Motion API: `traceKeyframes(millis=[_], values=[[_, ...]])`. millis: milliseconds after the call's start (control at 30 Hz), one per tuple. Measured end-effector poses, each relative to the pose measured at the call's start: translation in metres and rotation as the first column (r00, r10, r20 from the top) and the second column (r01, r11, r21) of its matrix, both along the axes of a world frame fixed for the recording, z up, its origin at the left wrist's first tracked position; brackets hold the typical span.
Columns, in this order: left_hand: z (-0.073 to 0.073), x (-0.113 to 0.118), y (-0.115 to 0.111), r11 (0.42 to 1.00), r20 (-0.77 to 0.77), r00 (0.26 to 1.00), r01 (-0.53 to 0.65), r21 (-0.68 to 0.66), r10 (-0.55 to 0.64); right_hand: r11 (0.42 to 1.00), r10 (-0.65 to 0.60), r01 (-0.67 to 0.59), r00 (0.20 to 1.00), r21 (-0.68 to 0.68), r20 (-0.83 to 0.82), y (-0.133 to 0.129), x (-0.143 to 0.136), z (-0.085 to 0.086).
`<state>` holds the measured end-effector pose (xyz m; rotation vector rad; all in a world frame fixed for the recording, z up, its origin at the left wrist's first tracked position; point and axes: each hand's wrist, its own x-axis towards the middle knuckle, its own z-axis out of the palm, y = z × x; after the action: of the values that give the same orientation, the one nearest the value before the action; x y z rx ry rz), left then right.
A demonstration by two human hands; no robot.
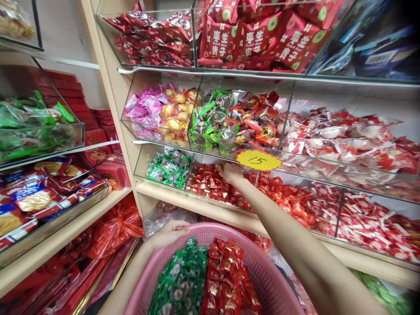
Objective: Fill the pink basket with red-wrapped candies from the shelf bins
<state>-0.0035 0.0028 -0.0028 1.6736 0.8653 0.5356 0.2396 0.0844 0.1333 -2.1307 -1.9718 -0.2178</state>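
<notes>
My left hand (169, 232) is closed over the far left rim of a pink plastic basket (259, 238). Inside the basket lie green-wrapped candies (180, 275) on the left and red-wrapped candies (226, 275) on the right. My right arm stretches forward to a clear shelf bin, where my right hand (231, 172) rests on a heap of small red-wrapped candies (208, 181). Its fingers bend down at the back of that heap, and their tips are hidden, so I cannot tell whether they hold any candy.
Green-and-silver candies (169, 168) fill the bin to the left; orange-red candies (285, 199) fill the one to the right. A yellow price tag (259, 160) marked 15 hangs close above my right wrist. Upper bins (236, 148) overhang this row. Side shelves (121, 197) stand at left.
</notes>
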Motion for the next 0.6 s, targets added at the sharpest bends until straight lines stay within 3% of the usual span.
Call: traceKeyframes(millis=[233, 600], values=[[0.003, 0.004, -0.001, 0.999, 0.019, 1.0, -0.021, -0.044, 0.022, 0.999, -0.018, 0.02, 0.997, 0.035, -0.072, 0.019, 0.004, -0.012], [0.005, 0.005, -0.003, 0.999, 0.02, 0.999, -0.03, -0.016, 0.03, 0.999, -0.022, 0.025, 0.997, 0.035, -0.075, 0.024, 0.007, -0.028]])
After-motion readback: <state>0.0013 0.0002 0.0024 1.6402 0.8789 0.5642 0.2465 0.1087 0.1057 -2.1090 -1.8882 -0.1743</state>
